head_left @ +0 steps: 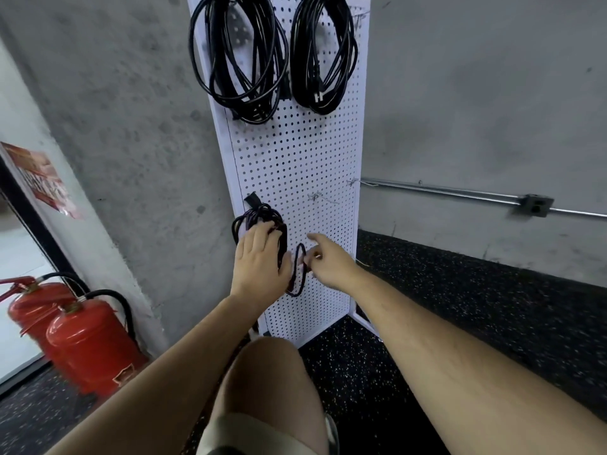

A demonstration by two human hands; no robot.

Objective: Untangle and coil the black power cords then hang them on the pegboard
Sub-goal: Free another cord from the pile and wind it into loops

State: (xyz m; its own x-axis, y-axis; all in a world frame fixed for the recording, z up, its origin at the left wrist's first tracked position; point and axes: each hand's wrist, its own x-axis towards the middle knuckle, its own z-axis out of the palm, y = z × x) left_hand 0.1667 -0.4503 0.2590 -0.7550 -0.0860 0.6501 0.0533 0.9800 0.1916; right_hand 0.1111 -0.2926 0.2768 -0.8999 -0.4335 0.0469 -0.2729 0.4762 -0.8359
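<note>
A white pegboard (295, 152) stands against a concrete wall. Two coiled black cords hang near its top, one on the left (239, 57) and one on the right (323, 54). Low on the board, my left hand (261, 257) grips a small coil of black cord (259, 215), whose plug sticks up above the coil. A loose loop of the same cord (299, 270) hangs between my hands. My right hand (330, 261) pinches that loop, with its index finger stretched toward the board.
Bare metal hooks (320, 197) (353, 182) stick out of the pegboard's lower half. Two red fire extinguishers (82, 336) stand at the lower left. A conduit with an outlet box (535, 205) runs along the right wall. My knee (266, 382) is below the board.
</note>
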